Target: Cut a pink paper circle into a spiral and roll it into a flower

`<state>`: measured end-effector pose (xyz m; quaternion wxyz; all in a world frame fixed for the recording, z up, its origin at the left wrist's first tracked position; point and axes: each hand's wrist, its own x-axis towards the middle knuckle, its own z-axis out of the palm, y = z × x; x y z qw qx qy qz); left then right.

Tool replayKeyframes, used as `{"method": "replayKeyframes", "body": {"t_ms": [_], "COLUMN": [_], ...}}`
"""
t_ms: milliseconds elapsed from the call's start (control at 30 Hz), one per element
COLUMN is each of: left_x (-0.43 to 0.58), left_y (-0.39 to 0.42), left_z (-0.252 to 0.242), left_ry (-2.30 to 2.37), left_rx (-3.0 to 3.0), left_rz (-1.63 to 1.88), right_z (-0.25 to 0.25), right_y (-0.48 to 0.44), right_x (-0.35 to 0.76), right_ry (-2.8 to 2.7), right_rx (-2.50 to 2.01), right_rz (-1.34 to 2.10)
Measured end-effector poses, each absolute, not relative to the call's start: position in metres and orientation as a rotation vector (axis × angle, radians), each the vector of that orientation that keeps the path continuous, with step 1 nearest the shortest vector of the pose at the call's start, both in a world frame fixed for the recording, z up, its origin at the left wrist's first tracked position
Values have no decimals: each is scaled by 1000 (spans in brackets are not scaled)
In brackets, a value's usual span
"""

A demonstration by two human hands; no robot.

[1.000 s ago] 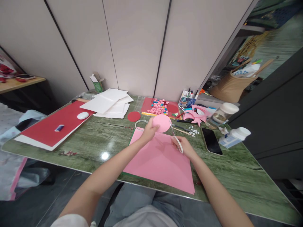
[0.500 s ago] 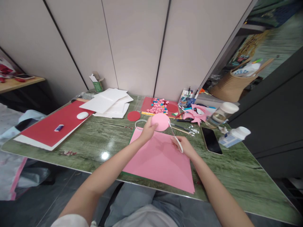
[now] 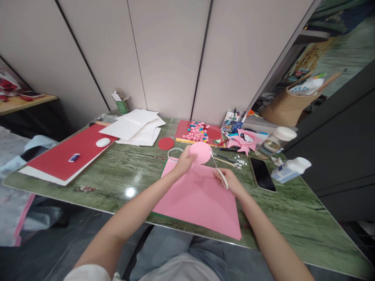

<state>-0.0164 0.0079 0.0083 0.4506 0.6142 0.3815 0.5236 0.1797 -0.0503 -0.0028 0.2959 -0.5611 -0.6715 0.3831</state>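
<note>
My left hand (image 3: 185, 162) pinches a pink paper disc (image 3: 201, 152) by its left edge and holds it up over the table. My right hand (image 3: 229, 180) is closed round the white handles of a pair of scissors (image 3: 218, 170); the blades point up at the disc's right edge. Both hands hover above a large pink paper sheet (image 3: 199, 199) that lies near the front edge of the green table (image 3: 123, 171).
A clear ring (image 3: 174, 153) and a red disc (image 3: 166, 143) lie beyond my left hand. Further back are white sheets (image 3: 135, 127), a red board with a white mouse (image 3: 103, 142), small pink pieces (image 3: 197, 132), pens, pink scraps (image 3: 245, 140). A phone (image 3: 262, 173) and two bottles sit right.
The scissor blades and the pink disc shifted slightly against each other; otherwise both hands stay in place.
</note>
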Motion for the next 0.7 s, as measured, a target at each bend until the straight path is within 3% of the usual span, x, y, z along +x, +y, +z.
{"method": "replayKeyframes", "body": {"t_ms": [700], "left_x": [-18], "left_y": [10], "left_z": [7], "left_ry": [929], "left_rx": [1531], "left_rz": [1287], "right_z": [-2], "right_y": [-51], "right_x": [179], "right_ry": [-1763], "right_rx": [-1488], "right_rz": [1076]}}
